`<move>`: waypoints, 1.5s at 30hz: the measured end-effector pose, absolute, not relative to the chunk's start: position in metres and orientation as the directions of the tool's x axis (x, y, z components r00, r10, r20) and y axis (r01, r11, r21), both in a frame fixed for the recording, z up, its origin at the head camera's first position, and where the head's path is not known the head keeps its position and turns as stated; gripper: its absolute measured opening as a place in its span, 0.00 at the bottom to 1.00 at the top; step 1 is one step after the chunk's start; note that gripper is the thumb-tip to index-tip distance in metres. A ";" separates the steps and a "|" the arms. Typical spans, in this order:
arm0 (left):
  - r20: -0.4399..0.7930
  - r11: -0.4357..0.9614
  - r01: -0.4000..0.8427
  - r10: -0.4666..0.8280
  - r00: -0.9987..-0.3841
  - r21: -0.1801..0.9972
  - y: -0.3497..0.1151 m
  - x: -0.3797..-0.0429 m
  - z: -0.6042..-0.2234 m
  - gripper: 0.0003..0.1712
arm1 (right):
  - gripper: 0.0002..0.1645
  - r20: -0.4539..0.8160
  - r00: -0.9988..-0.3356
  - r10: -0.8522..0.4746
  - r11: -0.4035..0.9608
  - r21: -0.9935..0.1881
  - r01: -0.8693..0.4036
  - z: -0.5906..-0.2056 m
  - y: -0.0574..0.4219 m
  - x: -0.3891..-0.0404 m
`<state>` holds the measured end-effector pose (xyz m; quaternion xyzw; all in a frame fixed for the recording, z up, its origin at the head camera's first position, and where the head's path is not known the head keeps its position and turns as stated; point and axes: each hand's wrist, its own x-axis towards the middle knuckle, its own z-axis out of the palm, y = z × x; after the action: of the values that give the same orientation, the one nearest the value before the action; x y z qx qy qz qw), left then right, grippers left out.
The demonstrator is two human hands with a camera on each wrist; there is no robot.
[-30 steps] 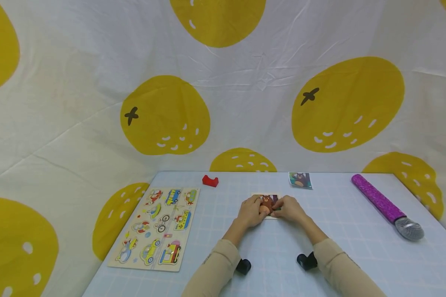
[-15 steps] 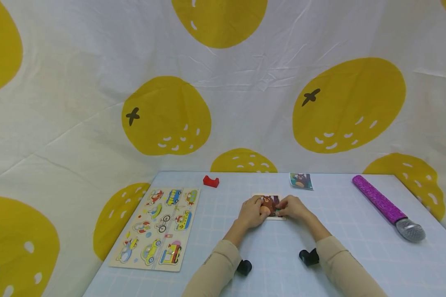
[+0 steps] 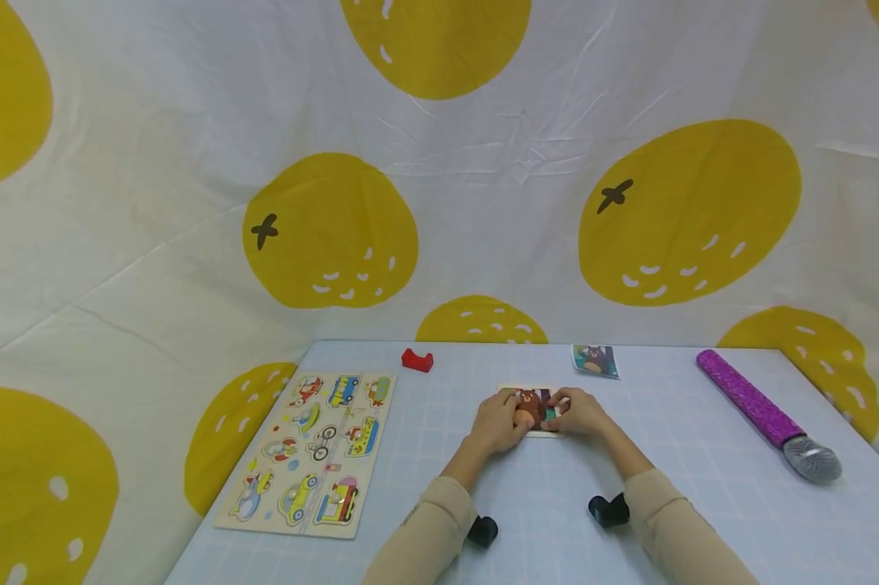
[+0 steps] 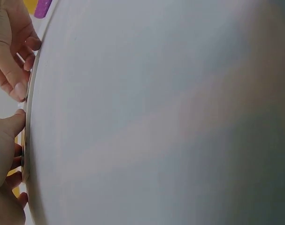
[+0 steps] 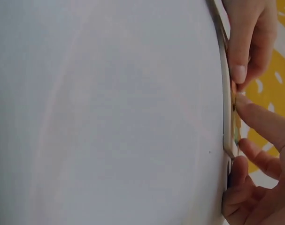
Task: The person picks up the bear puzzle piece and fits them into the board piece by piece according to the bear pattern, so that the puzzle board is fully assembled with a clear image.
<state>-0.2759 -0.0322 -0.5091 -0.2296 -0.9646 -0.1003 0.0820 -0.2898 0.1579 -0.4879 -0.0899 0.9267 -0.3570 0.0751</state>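
A small square bear puzzle [image 3: 530,408] with a pale wooden border lies flat at the table's middle. My left hand [image 3: 495,421] holds its left side, thumb on the front part of the picture. On the right side my right hand [image 3: 582,413] has curled fingers, thumb and fingertips pinching at the picture's right part. A pale and teal patch shows beside those fingertips; whether a separate piece is held is hidden. The left wrist view catches the left hand [image 4: 5,154] along the board's thin edge. In the right wrist view the right hand [image 5: 269,168] touches the same edge.
A wooden vehicle puzzle board [image 3: 311,455] lies at left. Near the back sit a red notched block [image 3: 417,361] and a bear picture card [image 3: 595,361]. A purple glitter microphone [image 3: 754,398] lies at right. Yellow-printed cloth [image 3: 483,244] hangs behind the table.
My right hand has shifted slightly right, showing more of the picture's right part and a pale patch. The left hand has stayed nearly still on the puzzle.
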 end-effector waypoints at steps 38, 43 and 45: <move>0.178 0.792 0.557 0.528 -0.830 0.250 -0.045 -0.280 -0.505 0.24 | 0.21 -0.029 -0.970 -0.243 0.682 -0.716 -0.150 -0.491 0.168 -0.295; 0.178 0.787 0.559 0.529 -0.829 0.261 -0.046 -0.279 -0.506 0.24 | 0.25 -0.048 -0.971 -0.232 0.706 -0.695 -0.135 -0.487 0.165 -0.294; 0.188 0.783 0.561 0.529 -0.827 0.268 -0.046 -0.279 -0.506 0.24 | 0.25 -0.052 -0.970 -0.239 0.712 -0.688 -0.139 -0.486 0.165 -0.294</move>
<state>-0.2793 -0.0460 -0.5056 -0.2892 -0.9428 -0.1577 0.0511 -0.2940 0.1649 -0.4859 -0.1022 0.9227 -0.3654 0.0684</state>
